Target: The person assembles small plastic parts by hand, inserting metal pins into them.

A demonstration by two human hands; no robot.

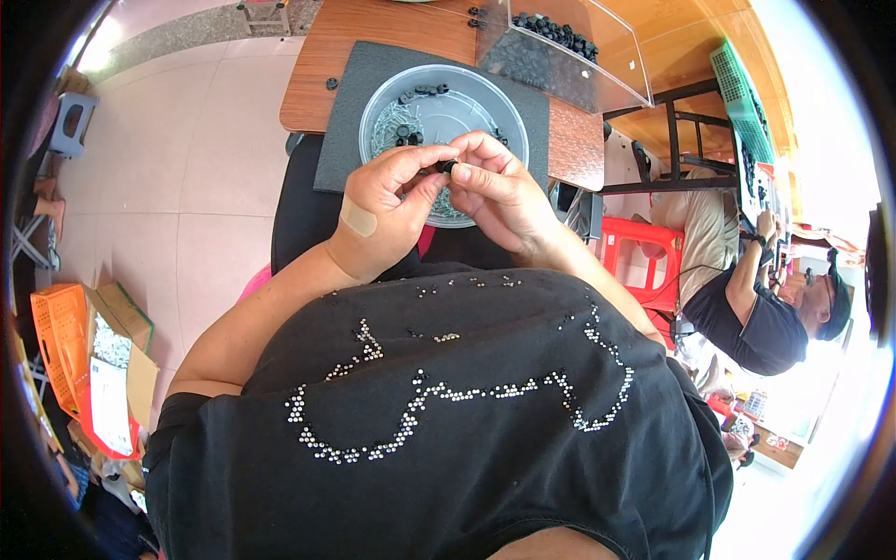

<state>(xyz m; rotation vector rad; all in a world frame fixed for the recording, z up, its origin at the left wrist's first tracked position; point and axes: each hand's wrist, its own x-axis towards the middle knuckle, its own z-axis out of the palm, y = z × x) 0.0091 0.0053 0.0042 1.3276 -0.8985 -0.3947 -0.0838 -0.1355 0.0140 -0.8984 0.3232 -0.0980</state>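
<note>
Between my two hands, over a round grey tub [367, 103], is a small black round part [447, 166]. My left hand [390, 201], with a beige patch on its back, pinches the part between thumb and fingertips. My right hand [497, 189] closes on the same part from the other side with thumb and forefinger. Inside the tub lie many thin silvery screws or pins [387, 121] and several black round parts [408, 135]. My hands hide part of the tub's near side.
The tub stands on a dark mat [338, 154] on a wooden table [317, 65]. A clear box [616, 89] of black parts stands at the far right. A co-worker [761, 303] sits at another table on the right, by a red stool [644, 266]. Orange crates [56, 331] stand at left.
</note>
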